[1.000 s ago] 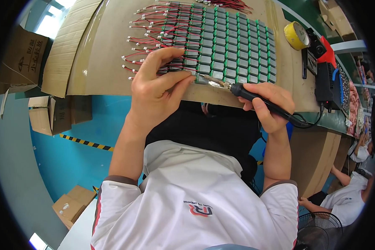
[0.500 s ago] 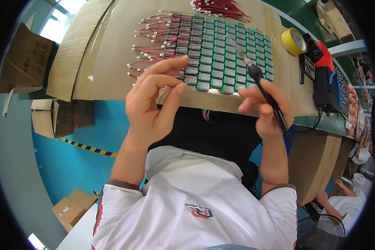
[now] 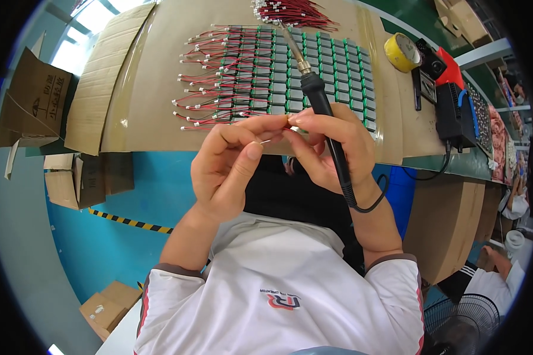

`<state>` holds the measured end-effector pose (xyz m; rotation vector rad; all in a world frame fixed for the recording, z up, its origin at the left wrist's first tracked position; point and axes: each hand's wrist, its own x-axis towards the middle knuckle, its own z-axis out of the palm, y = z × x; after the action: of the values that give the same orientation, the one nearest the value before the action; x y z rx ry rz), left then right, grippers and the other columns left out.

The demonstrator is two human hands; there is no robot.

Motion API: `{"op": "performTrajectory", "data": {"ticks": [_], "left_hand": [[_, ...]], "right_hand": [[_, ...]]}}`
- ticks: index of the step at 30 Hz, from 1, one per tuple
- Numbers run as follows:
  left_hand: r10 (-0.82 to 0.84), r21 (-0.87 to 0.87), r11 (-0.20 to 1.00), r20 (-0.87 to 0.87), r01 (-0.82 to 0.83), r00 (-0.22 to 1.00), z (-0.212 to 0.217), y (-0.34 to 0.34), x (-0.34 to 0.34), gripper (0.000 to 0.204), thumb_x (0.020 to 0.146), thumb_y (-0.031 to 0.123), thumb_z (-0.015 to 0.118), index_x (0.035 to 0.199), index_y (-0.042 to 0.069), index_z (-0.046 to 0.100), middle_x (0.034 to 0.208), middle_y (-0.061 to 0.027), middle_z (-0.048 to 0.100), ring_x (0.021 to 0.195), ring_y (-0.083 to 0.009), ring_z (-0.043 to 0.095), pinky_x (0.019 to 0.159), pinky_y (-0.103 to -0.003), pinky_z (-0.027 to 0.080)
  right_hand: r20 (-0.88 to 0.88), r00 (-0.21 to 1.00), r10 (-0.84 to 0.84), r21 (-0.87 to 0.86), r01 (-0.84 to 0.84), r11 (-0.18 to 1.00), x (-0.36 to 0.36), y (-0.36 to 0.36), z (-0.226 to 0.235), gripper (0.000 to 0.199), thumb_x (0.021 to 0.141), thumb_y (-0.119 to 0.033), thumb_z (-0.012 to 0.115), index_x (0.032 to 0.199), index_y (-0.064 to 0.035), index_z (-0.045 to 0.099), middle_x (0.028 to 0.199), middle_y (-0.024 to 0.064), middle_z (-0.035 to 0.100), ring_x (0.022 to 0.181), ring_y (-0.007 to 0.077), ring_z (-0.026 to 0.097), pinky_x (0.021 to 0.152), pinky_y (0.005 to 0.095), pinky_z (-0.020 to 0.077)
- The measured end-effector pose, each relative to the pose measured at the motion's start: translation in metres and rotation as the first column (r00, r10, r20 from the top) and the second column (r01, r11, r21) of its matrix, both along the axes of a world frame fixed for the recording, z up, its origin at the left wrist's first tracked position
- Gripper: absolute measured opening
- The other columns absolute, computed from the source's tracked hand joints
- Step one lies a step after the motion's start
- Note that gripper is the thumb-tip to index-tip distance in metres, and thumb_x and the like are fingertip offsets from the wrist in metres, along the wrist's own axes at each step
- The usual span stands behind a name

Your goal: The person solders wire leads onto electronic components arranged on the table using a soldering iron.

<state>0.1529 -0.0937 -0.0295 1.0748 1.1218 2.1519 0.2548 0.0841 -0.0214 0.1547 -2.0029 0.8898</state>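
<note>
My right hand (image 3: 343, 145) is closed around a black-handled soldering iron (image 3: 317, 94), whose metal tip points away from me over the table. Its thumb and forefinger also pinch the small end of a red wire lead (image 3: 291, 128), mostly hidden by the fingers. My left hand (image 3: 222, 171) meets it, the forefinger reaching that lead. A thin silvery solder wire (image 3: 265, 141) sticks out from between my left thumb and fingers. Just beyond both hands lie rows of grey battery cells (image 3: 342, 74) with green strips. Those on the left carry red-and-black leads (image 3: 201, 92) with white plugs.
A pile of red leads (image 3: 296, 13) lies at the far edge. Yellow tape (image 3: 403, 52), a red item (image 3: 450, 70) and a black soldering station (image 3: 456, 115) stand right. Cardboard boxes (image 3: 444, 225) flank the table. A fan (image 3: 465, 322) and another person (image 3: 491, 284) are at lower right.
My right hand has moved left to meet my left hand, bringing the soldering iron along. A red lead now shows between the fingertips. The view has shifted slightly.
</note>
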Motion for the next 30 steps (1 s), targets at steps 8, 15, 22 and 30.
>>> {"op": "performTrajectory", "data": {"ticks": [8, 15, 22, 30], "left_hand": [[-0.013, 0.014, 1.000, 0.058, 0.012, 0.998, 0.002, 0.003, 0.006, 0.009, 0.116, 0.001, 0.046, 0.119, -0.007, 0.051, 0.146, -0.0384, 0.061, 0.135, -0.0396, 0.066, 0.118, -0.049, 0.055], [0.164, -0.041, 0.984, -0.194, -0.175, 0.967, 0.008, 0.001, -0.003, 0.024, 0.113, -0.004, 0.051, 0.136, -0.012, 0.055, 0.140, -0.0302, 0.069, 0.089, -0.0201, 0.080, 0.071, -0.028, 0.066], [0.175, -0.225, 0.935, -0.381, -0.275, 0.908, 0.020, 0.003, -0.011, 0.021, 0.096, -0.010, 0.075, 0.116, -0.005, 0.077, 0.112, -0.0134, 0.079, 0.075, -0.0087, 0.073, 0.055, -0.020, 0.055], [0.115, -0.352, 0.924, -0.120, -0.151, 0.986, 0.021, 0.001, -0.001, 0.007, 0.101, -0.004, 0.075, 0.108, -0.005, 0.075, 0.100, -0.0074, 0.078, 0.069, -0.0045, 0.065, 0.055, -0.019, 0.050]], "right_hand": [[-0.035, 0.998, -0.047, 0.040, 0.048, 0.998, 0.002, -0.002, 0.003, 0.046, 0.083, 0.006, 0.090, 0.120, -0.0086, 0.069, 0.094, 0.0071, 0.077, 0.061, 0.0160, 0.062, 0.053, 0.0283, 0.0493], [0.123, 0.989, 0.088, -0.374, -0.036, 0.927, 0.013, -0.004, -0.002, 0.047, 0.086, 0.002, 0.091, 0.125, -0.0061, 0.067, 0.092, 0.0051, 0.078, 0.058, 0.0019, 0.054, 0.052, 0.0198, 0.0434], [0.078, 0.980, 0.185, -0.471, -0.127, 0.873, 0.012, -0.005, -0.004, 0.051, 0.087, 0.002, 0.091, 0.129, -0.0057, 0.065, 0.095, 0.0025, 0.078, 0.059, -0.0026, 0.047, 0.053, 0.0159, 0.0368], [0.061, 0.964, 0.259, -0.547, -0.185, 0.816, 0.013, -0.003, -0.006, 0.050, 0.088, 0.003, 0.090, 0.130, -0.0054, 0.064, 0.096, 0.0039, 0.078, 0.060, -0.0024, 0.047, 0.053, 0.0162, 0.0365]]}}
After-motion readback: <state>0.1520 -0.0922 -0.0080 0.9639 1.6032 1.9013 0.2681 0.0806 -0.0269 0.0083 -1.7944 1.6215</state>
